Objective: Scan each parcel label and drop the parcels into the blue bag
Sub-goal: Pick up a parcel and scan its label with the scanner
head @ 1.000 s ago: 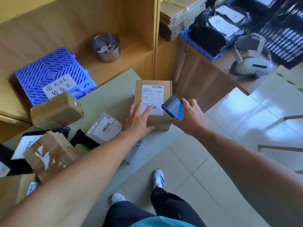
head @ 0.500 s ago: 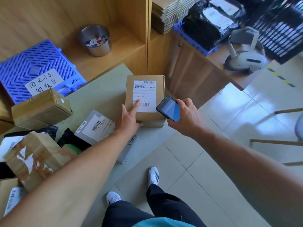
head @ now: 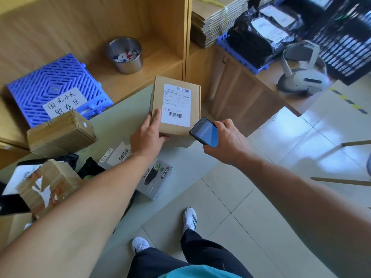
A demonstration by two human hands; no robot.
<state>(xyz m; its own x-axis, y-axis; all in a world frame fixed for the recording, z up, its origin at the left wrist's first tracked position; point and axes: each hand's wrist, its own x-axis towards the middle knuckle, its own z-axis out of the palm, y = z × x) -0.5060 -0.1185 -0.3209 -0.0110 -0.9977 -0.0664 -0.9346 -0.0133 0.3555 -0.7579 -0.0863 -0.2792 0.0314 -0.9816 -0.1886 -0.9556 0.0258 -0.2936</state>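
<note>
A brown cardboard parcel (head: pixel 193 97) with a white barcode label (head: pixel 176 105) lies at the right end of the pale green table (head: pixel 120 121). My left hand (head: pixel 147 135) grips its near left corner, fingers on top beside the label. My right hand (head: pixel 226 141) holds a dark handheld scanner (head: pixel 204 132) with a lit blue screen, just right of the parcel's near edge. No blue bag is in view.
More parcels lie on the table: a taped brown box (head: pixel 60 133), a torn box (head: pixel 46 185), a grey labelled box (head: pixel 154 177). A blue plastic crate (head: pixel 56 87) and a steel cup (head: pixel 125 55) sit on the wooden shelf. Tiled floor lies to the right.
My left hand slid off the label to the parcel's near left corner. The label now shows in full. The scanner stays beside the parcel's near right edge.
</note>
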